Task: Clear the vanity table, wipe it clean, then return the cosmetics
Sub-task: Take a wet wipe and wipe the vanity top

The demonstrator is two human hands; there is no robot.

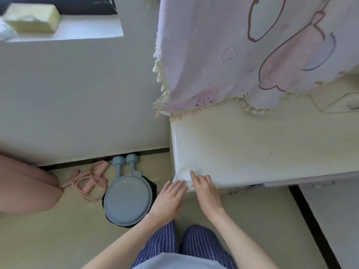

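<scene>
The vanity table (252, 144) has a pale cream top under a clear glossy cover sheet, and no cosmetics show on it. A white wipe (183, 174) lies crumpled at the table's near left corner. My right hand (206, 189) presses flat on the wipe with straight fingers. My left hand (171, 199) lies just left of it at the table's corner edge, fingers straight and touching the wipe's edge. A pink cartoon-print cloth (242, 49) with tassels hangs over the back of the table.
On the floor left of the table stand a blue-grey round lidded bin (127, 199), two blue dumbbells (124, 164) and a pink resistance cord (89, 181). A white wall ledge (64, 28) carries a yellow tissue pack (33, 17). Someone's bare knee (25, 187) shows at far left.
</scene>
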